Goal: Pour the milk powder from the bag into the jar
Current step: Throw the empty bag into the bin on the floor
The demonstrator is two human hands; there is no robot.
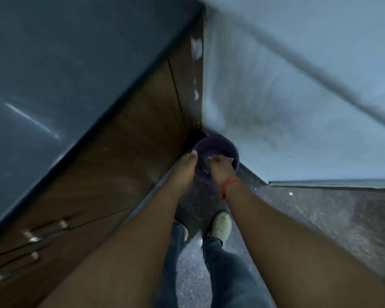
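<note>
Both hands reach into a purple bin (217,145) on the floor. Left hand (186,167) rests at the rim, grip unclear. Right hand (220,166) pinches something pale, blurred.

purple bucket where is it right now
In the head view the purple bucket sits on the floor just right of centre, in the corner where the wooden cabinet meets the wall, with both hands at its rim, beyond the person's shoes.

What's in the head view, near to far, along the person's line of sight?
Jeans legs → shoes → red wrist thread → left hand and right hand → purple bucket in the corner.
</note>
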